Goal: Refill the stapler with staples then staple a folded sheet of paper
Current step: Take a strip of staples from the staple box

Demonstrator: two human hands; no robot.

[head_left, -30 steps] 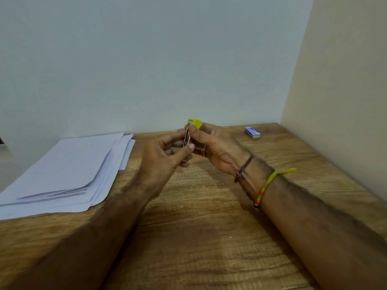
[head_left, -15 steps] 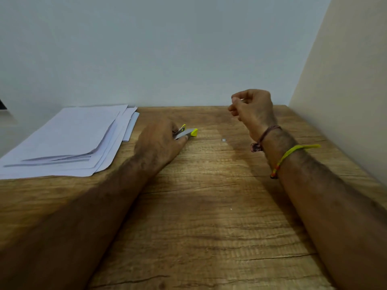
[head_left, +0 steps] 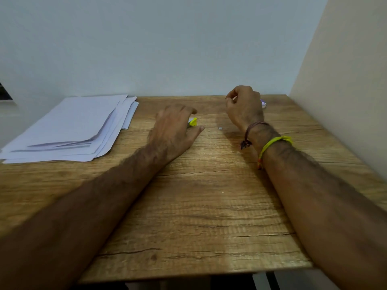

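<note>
The small stapler point(head_left: 193, 122) lies on the wooden table point(head_left: 209, 206); only its yellow tip shows past my left hand point(head_left: 173, 130). That hand is spread over it with fingers and thumb straight. My right hand point(head_left: 244, 105) is raised above the table's far right, fingers curled, thumb and forefinger pinching a small pale strip of staples point(head_left: 235, 98). The blue-and-white staple box point(head_left: 263, 103) peeks out behind that hand. A tiny loose staple piece point(head_left: 220, 128) lies between my hands.
A loose stack of white paper sheets point(head_left: 71, 128) covers the table's far left. Walls close the table at the back and on the right. The table's near edge point(head_left: 188, 275) runs across the bottom of the view.
My hands parted: the left laid the stapler on the table and spread its fingers over it. The right lifted away to the right with its pinch closed.
</note>
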